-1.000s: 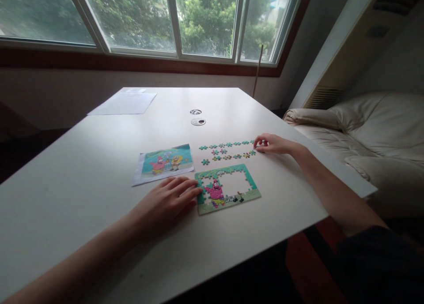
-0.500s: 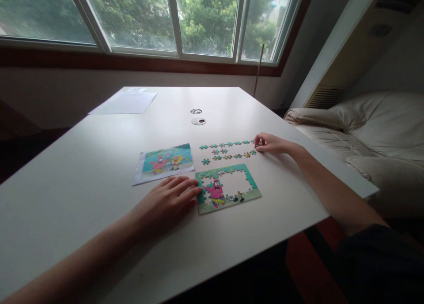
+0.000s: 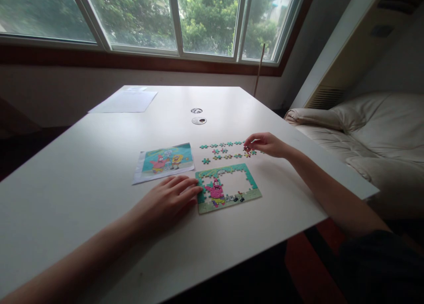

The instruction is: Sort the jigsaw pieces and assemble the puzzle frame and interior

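Note:
A partly built jigsaw puzzle [image 3: 228,188] lies on the white table [image 3: 99,163], with its frame and a pink figure filled in. My left hand [image 3: 168,200] rests flat, fingers stretched, touching the puzzle's left edge. Two rows of loose puzzle pieces [image 3: 225,150] lie just beyond the puzzle. My right hand [image 3: 263,144] hovers at the right end of these rows, its fingers pinched on a small puzzle piece. A printed reference picture [image 3: 164,162] lies left of the loose pieces.
A white sheet of paper [image 3: 124,101] lies at the table's far left. Two round cable holes [image 3: 198,116] sit mid-table. A beige sofa [image 3: 371,132] stands to the right. Windows run along the far wall.
My right hand has moved a little left along the rows and lifted, its fingers now pinching a piece. My left hand has stayed put.

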`<state>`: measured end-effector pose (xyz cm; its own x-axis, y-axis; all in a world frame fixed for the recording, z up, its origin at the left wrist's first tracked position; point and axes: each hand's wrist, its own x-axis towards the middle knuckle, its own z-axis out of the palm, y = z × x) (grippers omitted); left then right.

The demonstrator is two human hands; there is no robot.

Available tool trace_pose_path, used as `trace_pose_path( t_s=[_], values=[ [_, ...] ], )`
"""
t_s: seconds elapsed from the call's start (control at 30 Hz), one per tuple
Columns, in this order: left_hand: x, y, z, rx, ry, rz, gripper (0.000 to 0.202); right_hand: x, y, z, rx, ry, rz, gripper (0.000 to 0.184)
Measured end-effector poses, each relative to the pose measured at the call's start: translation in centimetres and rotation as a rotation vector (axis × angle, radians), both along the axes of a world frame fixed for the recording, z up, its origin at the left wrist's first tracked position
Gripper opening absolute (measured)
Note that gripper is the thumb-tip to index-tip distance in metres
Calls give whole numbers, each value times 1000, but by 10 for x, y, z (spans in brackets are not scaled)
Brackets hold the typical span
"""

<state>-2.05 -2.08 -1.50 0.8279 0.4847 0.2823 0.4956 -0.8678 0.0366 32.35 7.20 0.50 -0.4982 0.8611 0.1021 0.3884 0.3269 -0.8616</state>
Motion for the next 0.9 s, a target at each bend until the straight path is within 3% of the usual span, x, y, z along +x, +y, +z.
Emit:
trace_pose_path(
  t_s=[0.17, 0.27, 0.37, 0.53, 0.9],
  values=[
    [1, 0, 0, -2, 5, -7, 26, -43, -29, 0, -55, 25, 257, 17],
    [1, 1, 0, -4, 4, -5, 26, -60, -45, 0, -66, -37, 331, 17],
    [1, 1, 0, -5, 8, -3, 25, -71, -55, 2, -22, -129, 335, 18],
    [1, 0, 0, -9, 16, -2, 25, -80, -62, 2, 200, -268, 274, 18],
    [1, 0, 1, 3, 3, -7, 26, -83, -64, -8, 377, -278, 251, 15]
  ],
)
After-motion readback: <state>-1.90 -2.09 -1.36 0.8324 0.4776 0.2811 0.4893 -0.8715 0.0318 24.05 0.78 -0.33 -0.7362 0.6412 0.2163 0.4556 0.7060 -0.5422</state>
